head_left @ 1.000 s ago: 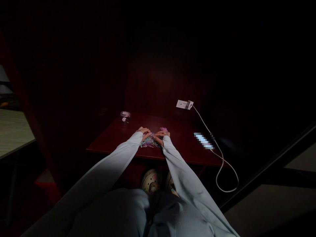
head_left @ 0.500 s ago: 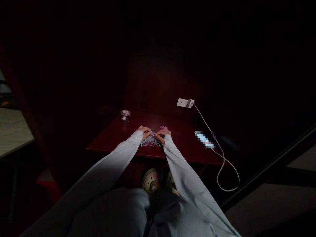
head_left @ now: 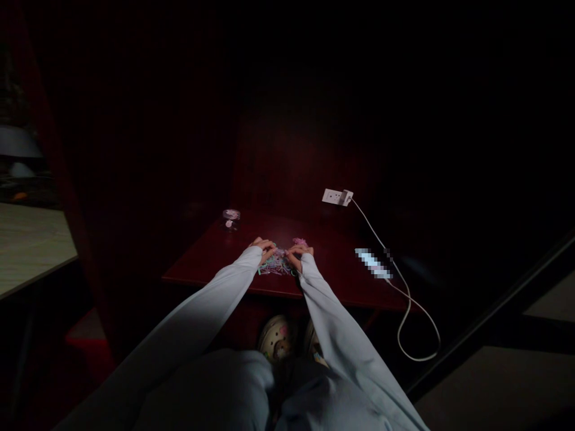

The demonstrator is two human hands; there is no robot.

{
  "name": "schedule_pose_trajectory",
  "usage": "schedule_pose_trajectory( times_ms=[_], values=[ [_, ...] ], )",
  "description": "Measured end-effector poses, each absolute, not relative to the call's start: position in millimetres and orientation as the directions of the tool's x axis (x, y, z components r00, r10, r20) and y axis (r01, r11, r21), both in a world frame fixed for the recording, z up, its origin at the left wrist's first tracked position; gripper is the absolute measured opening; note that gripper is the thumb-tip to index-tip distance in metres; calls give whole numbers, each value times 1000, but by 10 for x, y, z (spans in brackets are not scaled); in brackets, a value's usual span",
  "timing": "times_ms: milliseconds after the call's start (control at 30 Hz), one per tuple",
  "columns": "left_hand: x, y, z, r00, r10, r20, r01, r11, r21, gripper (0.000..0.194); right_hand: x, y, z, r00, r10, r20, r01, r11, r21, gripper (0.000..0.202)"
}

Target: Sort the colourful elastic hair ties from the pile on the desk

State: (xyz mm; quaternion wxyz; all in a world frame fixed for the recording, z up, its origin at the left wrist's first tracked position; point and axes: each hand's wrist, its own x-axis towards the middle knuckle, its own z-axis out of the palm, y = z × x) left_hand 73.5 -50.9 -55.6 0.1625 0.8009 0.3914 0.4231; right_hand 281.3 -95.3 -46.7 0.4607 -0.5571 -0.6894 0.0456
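Observation:
A pile of thin pastel strands or small loops (head_left: 276, 263), in mint, lilac and white, lies near the front edge of the dark red table (head_left: 193, 263); they look like little elastic bands. My left hand (head_left: 266, 249) is at the pile's left side, fingers bent and pinched together. At its right side my right hand (head_left: 298, 254) has its fingers drawn together as well. Whatever is between the fingertips is too small and dim to make out. Just beyond my right hand sits a small pink heap (head_left: 299, 242) of similar pieces, partly hidden by it.
A clear round container (head_left: 230, 219) stands at the table's back left. On the right lies a blurred-out phone (head_left: 373, 263), its white cable (head_left: 406, 284) running to a wall socket (head_left: 335, 197). My clogs (head_left: 275, 341) show below the table. A pale wooden tabletop (head_left: 31, 245) is far left.
The hands have drawn slightly apart over the pile, and more of the strands between them shows. The whole scene sits a little lower because the camera has tilted.

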Motion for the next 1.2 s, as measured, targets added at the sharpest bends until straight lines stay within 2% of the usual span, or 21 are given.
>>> schedule_pose_trajectory(
  times_ms=[300,533,700,800,933,1033,1200],
  values=[
    [730,-496,-552,347,746,568,464,-663,588,14,2781,-1087,-372,42,793,608,740,384,-553,6],
    [729,-545,-529,333,761,557,447,-647,617,13,2838,-1055,-362,135,812,568,683,339,-647,18],
    [726,-586,-489,309,770,558,473,-633,612,11,2827,-1047,-337,169,801,574,690,320,-650,20],
    [719,-606,-474,309,774,553,468,-629,620,9,2909,-1027,-337,279,757,591,679,280,-679,22],
    [715,-614,-474,308,780,544,473,-622,624,9,3206,-976,-344,512,629,584,679,121,-725,36],
    [710,-582,-489,328,769,549,502,-634,588,9,3454,-917,-325,546,576,609,735,19,-677,39],
    [713,-483,-558,375,749,546,519,-658,545,14,3738,-804,-273,462,621,633,859,-136,-494,35]
  ],
)
